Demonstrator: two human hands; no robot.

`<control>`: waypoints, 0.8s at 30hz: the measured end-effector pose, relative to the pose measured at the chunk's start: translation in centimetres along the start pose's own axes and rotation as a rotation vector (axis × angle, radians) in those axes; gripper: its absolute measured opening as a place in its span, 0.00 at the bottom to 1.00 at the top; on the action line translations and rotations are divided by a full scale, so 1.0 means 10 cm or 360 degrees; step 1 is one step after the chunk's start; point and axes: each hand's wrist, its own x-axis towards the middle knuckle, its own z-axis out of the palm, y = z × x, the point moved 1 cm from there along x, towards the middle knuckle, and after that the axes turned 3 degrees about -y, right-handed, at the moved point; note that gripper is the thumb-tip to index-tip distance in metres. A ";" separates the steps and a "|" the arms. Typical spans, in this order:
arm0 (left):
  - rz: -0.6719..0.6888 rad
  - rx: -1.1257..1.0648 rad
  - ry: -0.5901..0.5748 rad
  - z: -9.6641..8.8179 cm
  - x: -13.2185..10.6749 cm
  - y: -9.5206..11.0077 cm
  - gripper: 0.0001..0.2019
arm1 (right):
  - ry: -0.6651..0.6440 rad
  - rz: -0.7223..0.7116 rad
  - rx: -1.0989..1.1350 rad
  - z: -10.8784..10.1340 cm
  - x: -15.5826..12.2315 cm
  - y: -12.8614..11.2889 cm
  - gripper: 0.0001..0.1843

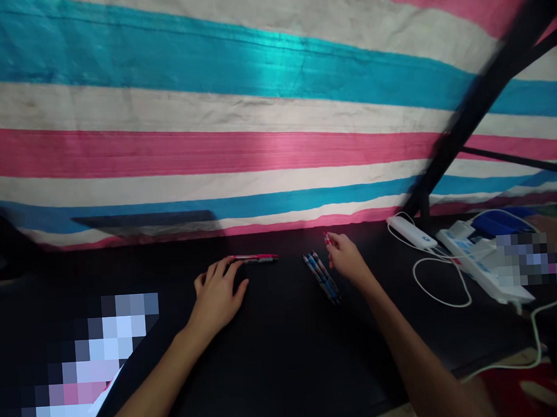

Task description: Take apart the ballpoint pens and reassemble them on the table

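My left hand [219, 292] lies flat on the black table [288, 359] with its fingers spread, the fingertips just short of the red pens [253, 258] lying side by side. My right hand [346, 259] is closed in a pinch on a small red pen part [327, 237], held just above the table. Beside that hand, to its left, lie several blue pens [321, 276] in a slanted bunch.
A striped pink, blue and white tarp [253, 109] hangs behind the table. At the right sit a white power bank [411, 232] with a looping white cable [441, 286], a white-and-blue box [479, 253] and a black slanted pole [479, 95].
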 end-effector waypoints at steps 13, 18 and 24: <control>-0.0025 -0.0015 0.0041 0.01 0.00 -0.01 0.11 | 0.0179 -0.0026 -0.1318 0.01 0.05 0.22 0.16; -0.0009 -0.0149 0.0052 0.02 0.01 -0.02 0.08 | 0.0154 -0.0074 -0.1394 0.05 0.02 0.19 0.14; -0.0082 -0.0317 0.0026 -0.03 0.03 -0.03 0.08 | 0.0130 -0.0155 -0.1435 0.11 -0.02 0.16 0.12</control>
